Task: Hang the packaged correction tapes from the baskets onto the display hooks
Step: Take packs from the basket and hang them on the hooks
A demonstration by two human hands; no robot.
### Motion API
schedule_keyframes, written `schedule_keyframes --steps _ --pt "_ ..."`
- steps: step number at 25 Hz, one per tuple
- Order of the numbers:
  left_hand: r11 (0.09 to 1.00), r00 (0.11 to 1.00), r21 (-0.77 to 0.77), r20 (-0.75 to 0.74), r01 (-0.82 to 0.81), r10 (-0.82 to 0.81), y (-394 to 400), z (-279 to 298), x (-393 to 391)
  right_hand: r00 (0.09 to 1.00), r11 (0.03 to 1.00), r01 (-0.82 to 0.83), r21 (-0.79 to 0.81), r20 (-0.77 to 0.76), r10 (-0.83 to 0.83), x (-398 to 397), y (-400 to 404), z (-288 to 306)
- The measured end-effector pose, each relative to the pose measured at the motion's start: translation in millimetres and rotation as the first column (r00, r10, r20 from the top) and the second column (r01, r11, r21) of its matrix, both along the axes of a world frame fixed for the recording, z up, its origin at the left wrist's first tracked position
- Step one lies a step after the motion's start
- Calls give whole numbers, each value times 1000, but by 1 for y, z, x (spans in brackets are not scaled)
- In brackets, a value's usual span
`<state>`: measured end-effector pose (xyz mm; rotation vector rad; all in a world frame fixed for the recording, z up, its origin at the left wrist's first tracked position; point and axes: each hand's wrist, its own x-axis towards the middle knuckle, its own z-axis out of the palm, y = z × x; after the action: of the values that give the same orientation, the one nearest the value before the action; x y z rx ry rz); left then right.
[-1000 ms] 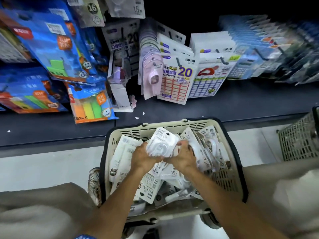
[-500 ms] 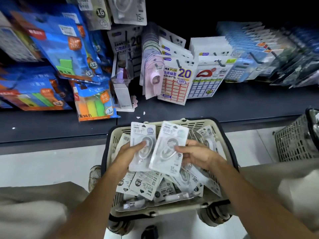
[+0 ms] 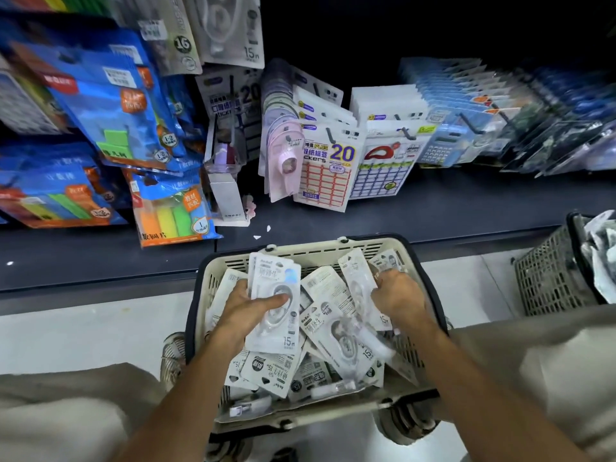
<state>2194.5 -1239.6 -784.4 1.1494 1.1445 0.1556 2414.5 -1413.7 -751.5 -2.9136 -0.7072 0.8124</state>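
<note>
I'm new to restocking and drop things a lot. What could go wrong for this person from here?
1. The left hand holds a small stack of correction tape packs under one thumb; lifted like that, the packs could fan out and slip.
2. The right hand grips a pack buried among loose ones in the cream basket; pulling may drag neighbours over the rim.
</note>
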Motion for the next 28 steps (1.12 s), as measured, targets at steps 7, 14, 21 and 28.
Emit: schedule_keyframes --steps 7,14,21,28 --pt "998 997 -34 66 44 -42 -10 7 11 754 900 270 343 -656 24 22 -8 49" --pt "957 975 -234 180 170 -129 -20 18 16 722 860 251 445 -678 139 -58 18 14" --pt "996 995 -48 -47 81 -83 -17 11 8 932 922 -319 -221 103 347 -64 -13 -17" --pt "998 994 -60 -107 23 -30 -9 5 4 794 847 -525 84 406 452 -55 19 43"
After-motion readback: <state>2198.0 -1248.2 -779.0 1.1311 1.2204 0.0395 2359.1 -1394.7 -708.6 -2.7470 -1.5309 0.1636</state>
